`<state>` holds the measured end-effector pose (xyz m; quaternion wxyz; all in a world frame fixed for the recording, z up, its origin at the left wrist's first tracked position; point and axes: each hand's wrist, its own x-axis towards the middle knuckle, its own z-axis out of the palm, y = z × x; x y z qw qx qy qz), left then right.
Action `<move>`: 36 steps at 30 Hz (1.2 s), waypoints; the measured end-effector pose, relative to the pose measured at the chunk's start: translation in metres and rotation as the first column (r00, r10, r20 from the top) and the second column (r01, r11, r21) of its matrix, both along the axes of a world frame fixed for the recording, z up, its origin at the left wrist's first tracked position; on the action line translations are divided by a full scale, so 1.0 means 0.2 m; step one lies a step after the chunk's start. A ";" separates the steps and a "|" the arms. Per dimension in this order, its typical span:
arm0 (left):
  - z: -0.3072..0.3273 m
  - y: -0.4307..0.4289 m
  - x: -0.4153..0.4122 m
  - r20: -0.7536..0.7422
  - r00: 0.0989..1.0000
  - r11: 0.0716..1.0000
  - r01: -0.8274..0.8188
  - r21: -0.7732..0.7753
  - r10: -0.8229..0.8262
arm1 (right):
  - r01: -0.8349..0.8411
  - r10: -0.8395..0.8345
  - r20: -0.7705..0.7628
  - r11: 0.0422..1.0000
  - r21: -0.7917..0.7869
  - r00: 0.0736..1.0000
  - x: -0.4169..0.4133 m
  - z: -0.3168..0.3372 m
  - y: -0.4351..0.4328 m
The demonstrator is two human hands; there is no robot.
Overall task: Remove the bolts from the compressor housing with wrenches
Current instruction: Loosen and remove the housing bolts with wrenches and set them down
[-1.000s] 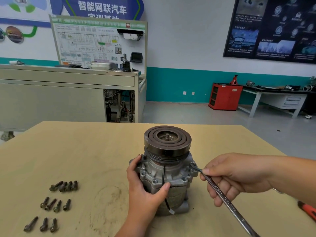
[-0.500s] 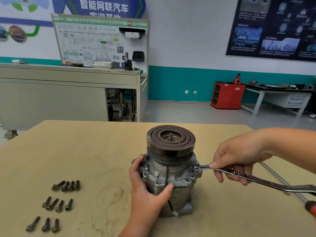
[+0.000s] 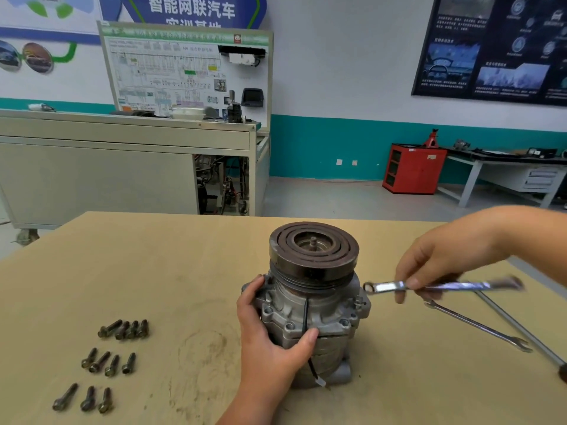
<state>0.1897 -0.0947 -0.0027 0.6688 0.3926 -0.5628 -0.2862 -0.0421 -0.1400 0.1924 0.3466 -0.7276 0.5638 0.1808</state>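
A grey compressor (image 3: 310, 308) with a dark round pulley on top stands upright on the tan table (image 3: 171, 271). My left hand (image 3: 270, 332) grips its housing from the near left side. My right hand (image 3: 438, 262) holds a shiny wrench (image 3: 429, 286) level, to the right of the housing. The wrench's ring end hangs just off the housing's upper right flange, apart from the bolt head there. Several bolt heads show around the flange.
Several loose dark bolts (image 3: 107, 360) lie in three rows at the table's left front. A second wrench (image 3: 478, 326) and a long metal rod with a dark handle (image 3: 521, 329) lie on the table at the right. Workshop benches and a red cabinet stand behind.
My right hand swung the wrench from pointing toward me round to the right, then lifted its ring end off the flange bolt. My left hand kept its grip on the housing.
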 end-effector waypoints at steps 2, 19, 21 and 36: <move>0.00 0.00 0.00 -0.004 1.000 1.000 -0.001 0.007 0.001 | 0.082 -0.095 0.086 0.987 0.136 0.992 -0.06 0.02 0.06; 0.00 0.00 0.00 -0.004 1.000 1.000 -0.009 -0.005 0.009 | 0.366 -0.474 0.578 0.881 0.300 0.665 0.16 -0.24 0.26; 0.00 0.00 0.00 -0.003 1.000 1.000 -0.008 -0.007 0.008 | 0.370 -0.460 0.559 0.888 0.274 0.690 0.16 -0.23 0.26; 0.01 0.01 -0.01 -0.014 1.000 1.000 -0.009 0.013 0.010 | -0.063 0.049 -0.055 0.952 -0.301 0.997 0.11 -0.08 -0.02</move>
